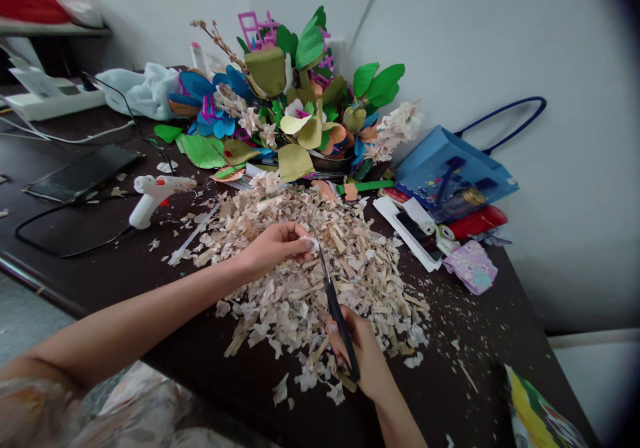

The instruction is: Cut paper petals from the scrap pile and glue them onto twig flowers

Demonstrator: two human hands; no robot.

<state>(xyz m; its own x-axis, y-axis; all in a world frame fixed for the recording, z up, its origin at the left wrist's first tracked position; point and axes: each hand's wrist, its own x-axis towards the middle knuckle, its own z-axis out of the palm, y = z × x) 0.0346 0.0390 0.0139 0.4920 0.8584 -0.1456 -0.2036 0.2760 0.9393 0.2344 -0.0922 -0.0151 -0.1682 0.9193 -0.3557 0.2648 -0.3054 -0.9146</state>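
Note:
My left hand (283, 245) pinches a small whitish piece (312, 244) between thumb and fingers, over a wide heap of pale dry flakes (280, 301). Black-handled scissors (340, 325) are gripped in my right hand (357, 345), in front of the heap. Their blades point away from me and reach the edge of the whitish piece. Whether the blades touch it is too small to tell.
Behind the heap stands a colourful flower arrangement (300, 101). A white glue gun (150, 198) and a dark phone (83, 171) lie left. At the right are a blue bag (435, 168), a white tray (407, 235), a red roll (479, 223) and a floral cloth (471, 266).

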